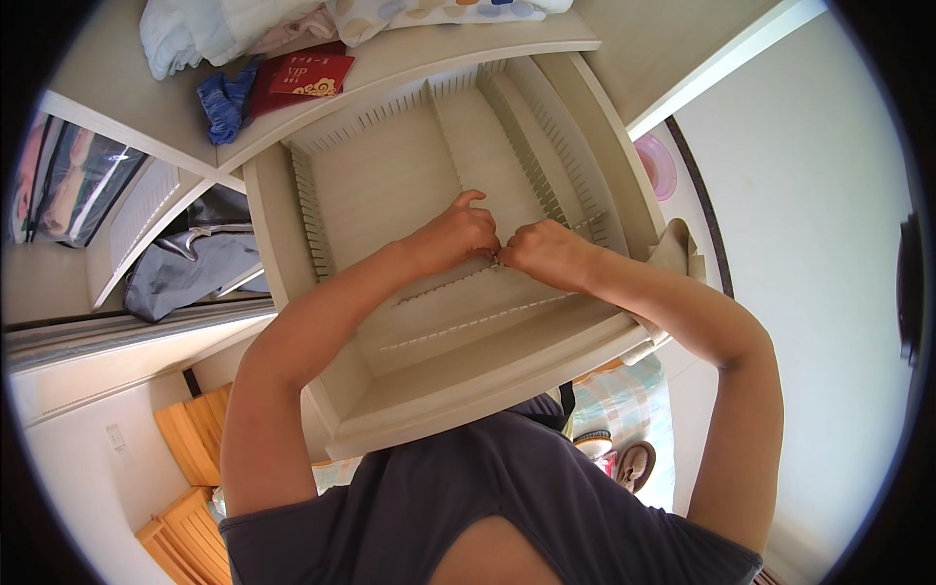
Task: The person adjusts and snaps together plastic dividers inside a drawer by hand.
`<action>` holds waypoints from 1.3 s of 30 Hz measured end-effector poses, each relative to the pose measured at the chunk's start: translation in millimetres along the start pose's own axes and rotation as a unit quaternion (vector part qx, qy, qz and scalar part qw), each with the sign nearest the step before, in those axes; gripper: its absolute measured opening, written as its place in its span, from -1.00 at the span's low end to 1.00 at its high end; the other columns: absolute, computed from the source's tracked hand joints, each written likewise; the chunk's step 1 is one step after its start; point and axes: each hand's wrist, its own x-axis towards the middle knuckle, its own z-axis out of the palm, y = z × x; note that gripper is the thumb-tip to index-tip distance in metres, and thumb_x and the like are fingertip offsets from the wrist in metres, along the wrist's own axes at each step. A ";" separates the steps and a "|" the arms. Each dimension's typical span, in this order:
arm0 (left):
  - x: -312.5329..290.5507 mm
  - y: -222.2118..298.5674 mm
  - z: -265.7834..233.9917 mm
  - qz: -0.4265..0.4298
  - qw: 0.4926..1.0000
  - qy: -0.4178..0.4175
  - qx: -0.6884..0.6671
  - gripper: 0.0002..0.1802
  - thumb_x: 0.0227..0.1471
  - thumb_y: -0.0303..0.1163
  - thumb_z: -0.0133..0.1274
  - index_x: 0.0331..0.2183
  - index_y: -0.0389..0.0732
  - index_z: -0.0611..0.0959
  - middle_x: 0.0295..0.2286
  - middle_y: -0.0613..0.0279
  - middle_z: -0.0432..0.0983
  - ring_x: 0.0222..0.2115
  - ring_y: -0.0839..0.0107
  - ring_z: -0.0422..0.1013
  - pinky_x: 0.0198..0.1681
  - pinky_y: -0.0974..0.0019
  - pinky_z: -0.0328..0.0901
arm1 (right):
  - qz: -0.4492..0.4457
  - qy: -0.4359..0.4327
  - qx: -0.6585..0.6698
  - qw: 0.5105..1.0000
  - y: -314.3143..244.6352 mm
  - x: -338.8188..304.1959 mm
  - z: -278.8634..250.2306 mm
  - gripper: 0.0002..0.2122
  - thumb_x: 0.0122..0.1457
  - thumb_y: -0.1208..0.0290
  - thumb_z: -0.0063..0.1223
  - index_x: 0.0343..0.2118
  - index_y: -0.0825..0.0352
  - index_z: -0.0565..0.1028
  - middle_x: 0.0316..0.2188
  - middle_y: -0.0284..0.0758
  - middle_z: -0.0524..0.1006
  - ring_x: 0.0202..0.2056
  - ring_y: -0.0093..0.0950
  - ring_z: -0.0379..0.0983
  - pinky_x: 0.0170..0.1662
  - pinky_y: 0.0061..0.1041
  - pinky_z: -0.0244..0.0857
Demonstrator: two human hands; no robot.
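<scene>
A pale wooden drawer (468,385) stands pulled out in front of me, fitted with slotted plastic divider strips. My left hand (456,234) is closed in a pinch on a cross divider strip (444,287) near the drawer's middle, its index finger raised. Close beside it, my right hand (548,255) pinches the same area, knuckles up; its fingertips and the exact joint are partly hidden. A long divider (522,146) runs from the drawer's back toward my right hand, and a thinner lengthwise divider (444,136) runs toward my left hand. Slotted strips also line the drawer's side walls.
Above the drawer, a shelf (409,68) holds folded bedding (439,12), red card folders (297,78) and a blue cloth (226,102). Bags (190,268) fill the left compartments. A beige cloth (675,255) hangs at the drawer's right; a pink basin (655,166) stands beyond.
</scene>
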 end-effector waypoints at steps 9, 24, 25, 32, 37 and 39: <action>-1.2 -3.3 -0.8 0.006 1.000 -0.012 0.008 -0.98 -0.15 -0.43 0.19 -0.53 -0.11 0.66 -0.55 0.37 0.52 -0.36 0.46 0.42 0.16 -0.02 -0.02 | 0.102 0.039 -0.045 0.993 24.6 -47.2 -42.4 -0.91 -0.14 0.59 0.03 -0.52 0.28 0.49 -0.47 -0.30 0.48 -0.39 -0.32 0.49 -0.33 -0.40 0.41; 4.1 36.4 -26.1 0.012 0.988 0.091 0.128 -0.81 -0.12 -0.41 0.17 -0.36 -0.18 0.59 -0.39 0.19 0.51 -0.28 0.22 0.43 0.01 0.09 0.16 | 0.269 0.038 0.136 0.953 39.7 -60.6 -52.1 -0.86 -0.04 0.60 0.01 -0.37 0.33 0.50 -0.49 -0.11 0.50 -0.38 -0.14 0.46 -0.32 -0.29 0.33; 5.3 48.6 -33.2 -0.078 0.992 0.057 0.082 -0.82 -0.11 -0.39 0.17 -0.38 -0.20 0.58 -0.41 0.16 0.51 -0.30 0.19 0.43 -0.07 0.09 0.20 | 0.253 0.028 0.122 0.959 41.0 -62.5 -46.5 -0.86 -0.04 0.61 0.00 -0.37 0.33 0.50 -0.48 -0.11 0.50 -0.37 -0.14 0.47 -0.31 -0.29 0.34; -17.4 72.1 -15.2 -0.271 0.955 -0.076 0.088 -0.75 -0.07 -0.26 0.14 -0.52 -0.25 0.52 -0.56 0.08 0.48 -0.48 0.07 0.44 -0.41 0.10 0.33 | 0.205 -0.015 -0.003 0.979 42.2 -64.5 -14.8 -0.86 -0.11 0.66 0.04 -0.46 0.31 0.52 -0.50 -0.17 0.54 -0.34 -0.26 0.53 -0.29 -0.37 0.42; -15.8 74.9 -8.1 -0.289 0.949 -0.059 0.107 -0.83 -0.07 -0.36 0.09 -0.52 -0.27 0.56 -0.55 0.04 0.49 -0.45 0.04 0.45 -0.38 0.08 0.34 | 0.251 -0.057 -0.061 0.964 49.0 -54.9 -54.8 -0.92 -0.12 0.61 0.07 -0.53 0.30 0.54 -0.51 -0.23 0.56 -0.34 -0.31 0.54 -0.32 -0.41 0.42; -18.7 67.5 3.0 -0.274 0.952 -0.067 0.119 -0.87 -0.08 -0.41 0.07 -0.53 -0.28 0.57 -0.53 0.04 0.49 -0.45 0.04 0.46 -0.38 0.08 0.35 | 0.183 -0.089 -0.101 0.974 53.2 -52.8 -44.3 -0.92 -0.12 0.60 0.08 -0.54 0.29 0.55 -0.50 -0.25 0.56 -0.34 -0.33 0.54 -0.31 -0.42 0.42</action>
